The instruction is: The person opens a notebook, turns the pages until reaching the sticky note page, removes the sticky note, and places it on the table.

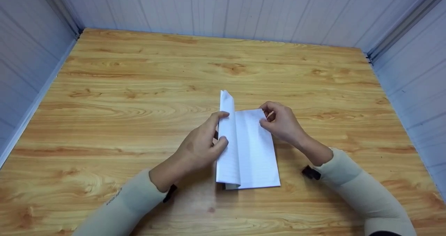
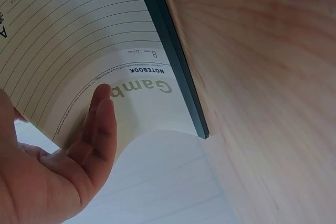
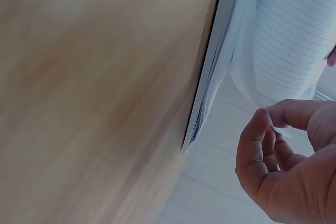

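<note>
An open notebook (image 1: 258, 152) with ruled white pages lies on the table near the middle of the head view. My left hand (image 1: 200, 147) holds its raised left part, thumb and a finger over the pages, other fingers behind. In the left wrist view the printed cover (image 2: 89, 40), marked NOTEBOOK, bends up from a dark spine (image 2: 173, 51), with fingers (image 2: 102, 124) against it. At the upper right corner, my right hand (image 1: 284, 123) pinches the edge of a page (image 3: 289, 40) between thumb and fingertips; that page curves up in the right wrist view.
The wood-grain table (image 1: 146, 72) spreads around the notebook. Pale panel walls (image 1: 209, 9) stand at its back and both sides. A dark clip-like piece (image 1: 311, 172) sits at the right sleeve's cuff, and another (image 1: 170, 194) at the left cuff.
</note>
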